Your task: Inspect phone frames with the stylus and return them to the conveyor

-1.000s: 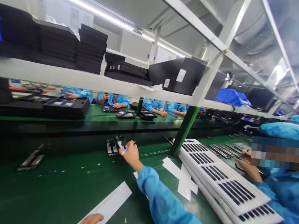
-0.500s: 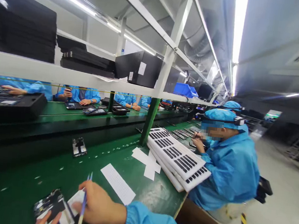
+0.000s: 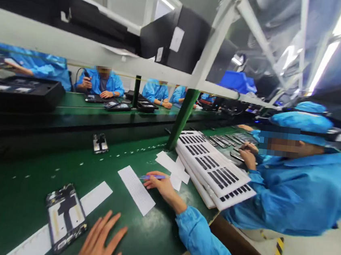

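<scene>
Nearest, your left hand (image 3: 102, 240) shows its grip apart, fingers spread, just beside the phone chassis (image 3: 66, 218), which lies across a long white strip (image 3: 34, 244) on the green tabletop (image 3: 22, 201). Your right hand (image 3: 164, 187) has its grip clamped on blue tweezers (image 3: 158, 177), pointed at the gridded sheet (image 3: 136, 191); contact cannot be determined. Farther off, a second chassis (image 3: 100, 143) lies well apart, and stacked white boards (image 3: 200, 151) stand near a co-worker (image 3: 292, 189).
</scene>
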Action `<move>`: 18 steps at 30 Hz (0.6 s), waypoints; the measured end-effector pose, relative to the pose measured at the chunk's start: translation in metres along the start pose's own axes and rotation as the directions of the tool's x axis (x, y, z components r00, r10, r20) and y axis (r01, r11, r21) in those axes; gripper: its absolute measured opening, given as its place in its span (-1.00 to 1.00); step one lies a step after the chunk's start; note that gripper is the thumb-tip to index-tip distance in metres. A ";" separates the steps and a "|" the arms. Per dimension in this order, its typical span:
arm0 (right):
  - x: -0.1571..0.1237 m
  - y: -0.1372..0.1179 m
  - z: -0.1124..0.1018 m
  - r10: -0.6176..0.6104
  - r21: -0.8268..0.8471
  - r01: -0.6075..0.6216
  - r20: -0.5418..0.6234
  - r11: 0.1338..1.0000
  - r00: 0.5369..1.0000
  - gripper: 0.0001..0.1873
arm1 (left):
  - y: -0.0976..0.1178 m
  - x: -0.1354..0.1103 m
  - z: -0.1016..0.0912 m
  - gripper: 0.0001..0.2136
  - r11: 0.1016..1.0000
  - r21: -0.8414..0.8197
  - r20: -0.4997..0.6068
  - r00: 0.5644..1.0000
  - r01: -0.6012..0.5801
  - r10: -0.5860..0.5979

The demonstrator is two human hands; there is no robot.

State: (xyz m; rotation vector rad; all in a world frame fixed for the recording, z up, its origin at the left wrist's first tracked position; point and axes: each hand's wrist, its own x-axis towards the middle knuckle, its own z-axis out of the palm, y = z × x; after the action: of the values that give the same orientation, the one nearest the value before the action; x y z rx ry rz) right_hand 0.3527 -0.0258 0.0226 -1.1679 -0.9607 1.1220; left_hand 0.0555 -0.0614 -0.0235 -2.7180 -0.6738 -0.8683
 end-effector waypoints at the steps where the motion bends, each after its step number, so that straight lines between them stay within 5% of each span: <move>1: -0.001 0.000 -0.003 0.024 0.004 -0.024 0.021 1.000 0.999 -0.39 | 0.009 0.013 -0.001 -0.54 0.999 -0.031 0.048 0.999 0.023 -0.022; 8: 0.001 0.008 -0.012 0.109 -0.100 -0.110 -0.010 0.989 0.994 -0.48 | 0.008 0.069 0.016 -0.64 0.945 -0.200 0.151 0.961 0.259 -0.232; 14: -0.027 0.016 -0.021 0.193 -0.160 -0.180 0.074 0.971 0.978 -0.53 | 0.007 0.073 0.019 -0.50 0.971 -0.230 0.273 0.962 0.061 0.004; 18: -0.042 0.017 -0.023 0.213 -0.175 -0.197 0.077 0.965 0.974 -0.56 | 0.007 0.072 0.017 -0.55 0.960 -0.278 0.325 0.944 0.038 0.057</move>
State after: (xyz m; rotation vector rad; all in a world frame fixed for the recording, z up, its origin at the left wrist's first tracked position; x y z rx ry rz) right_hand 0.3645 -0.0704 0.0018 -1.3843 -1.0398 1.2920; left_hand 0.1194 -0.0357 0.0049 -3.1641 -0.6370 -0.5407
